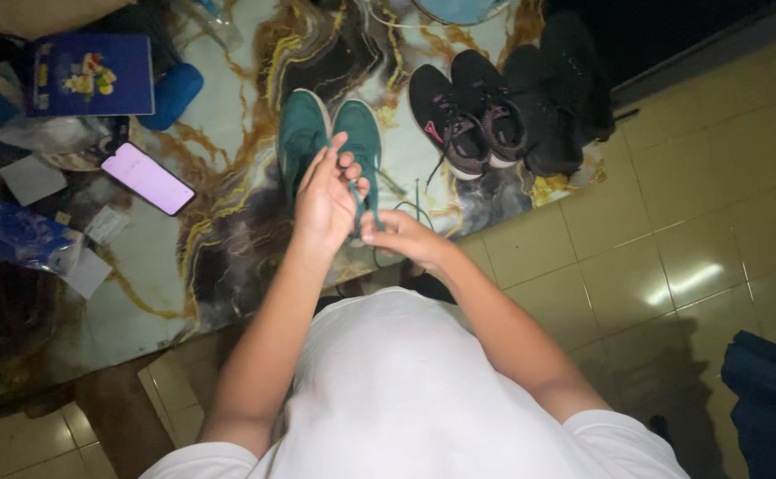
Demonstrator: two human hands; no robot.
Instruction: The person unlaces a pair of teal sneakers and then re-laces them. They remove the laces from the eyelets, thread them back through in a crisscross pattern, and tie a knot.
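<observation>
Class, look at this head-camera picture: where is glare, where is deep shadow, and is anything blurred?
Head view: glare on the floor tiles; deep shadow at the top right behind the black shoes; the phone screen glows washed out; both hands on the green shoes look slightly soft.

I see my left hand [324, 197] at the frame's centre, raised over a pair of green shoes [327, 142], pinching a green lace [373, 206] between thumb and fingers. My right hand [403, 236] sits just below and right of it, gripping the same lace (the strand runs between both hands). Right of the green pair stand black shoes [468, 113]. At centre left a lit phone [148, 178] lies on the marbled table [228, 239].
</observation>
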